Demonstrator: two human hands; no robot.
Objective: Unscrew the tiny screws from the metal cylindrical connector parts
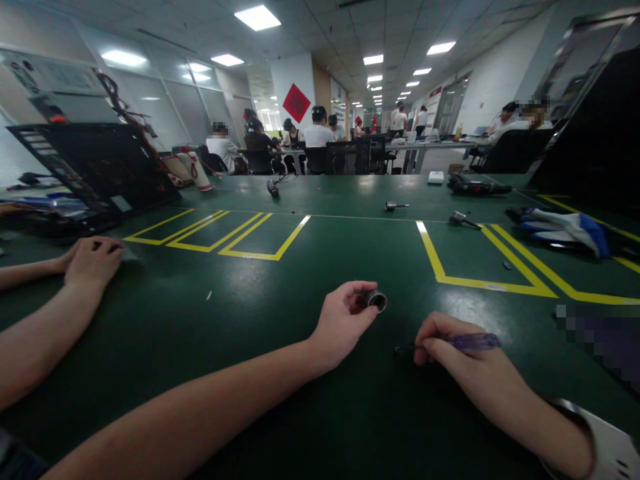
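My left hand [344, 321] is closed, thumb and fingers pinching a short, hollow metal sleeve [376, 301] just above the green table. The sleeve's open end faces toward me and to the right. A little to the right, my right hand [453, 347] is closed on a screwdriver with a see-through purple handle [475, 342]. Its dark shaft points left, with the tip low over the tabletop below the sleeve. The tip and sleeve are apart. Whether anything sits on the tip is too dark to tell.
Yellow tape [250, 255] marks boxes on the table. Two metal parts with shafts [395, 207] [464, 219], a black power tool [477, 185], blue-white gloves [565, 230] and a small dark piece [507, 265] lie beyond. At left rest a co-worker's hands [95, 260].
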